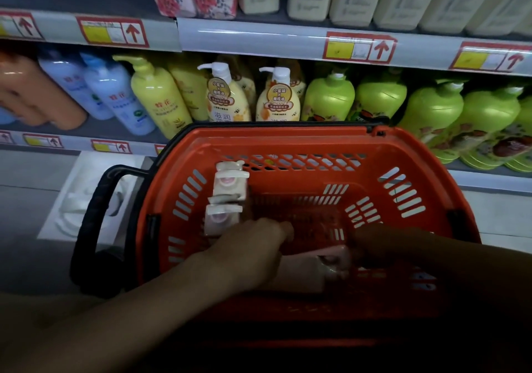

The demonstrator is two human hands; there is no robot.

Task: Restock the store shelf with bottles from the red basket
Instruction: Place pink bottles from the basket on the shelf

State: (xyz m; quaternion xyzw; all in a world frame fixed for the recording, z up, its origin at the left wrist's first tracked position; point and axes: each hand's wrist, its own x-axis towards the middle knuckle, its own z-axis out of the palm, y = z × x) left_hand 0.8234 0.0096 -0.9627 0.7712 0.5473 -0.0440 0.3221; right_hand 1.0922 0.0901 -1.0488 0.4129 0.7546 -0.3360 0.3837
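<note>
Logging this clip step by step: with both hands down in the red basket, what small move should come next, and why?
Probably lift the pink bottle out of the red basket. The left hand and right hand both reach to it where it lies on its side, though their grip is hidden. Two more bottles stand waiting.

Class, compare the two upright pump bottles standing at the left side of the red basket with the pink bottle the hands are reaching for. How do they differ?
Pose: the two upright pump bottles stand with their white pump heads up; the pink bottle lies on its side.
Contact: both the left hand and the right hand are at the pink bottle; nothing touches the upright pair.
Place: the pair stands by the left wall of the red basket; the pink bottle lies near its front.
Shared: all are in the basket.
</note>
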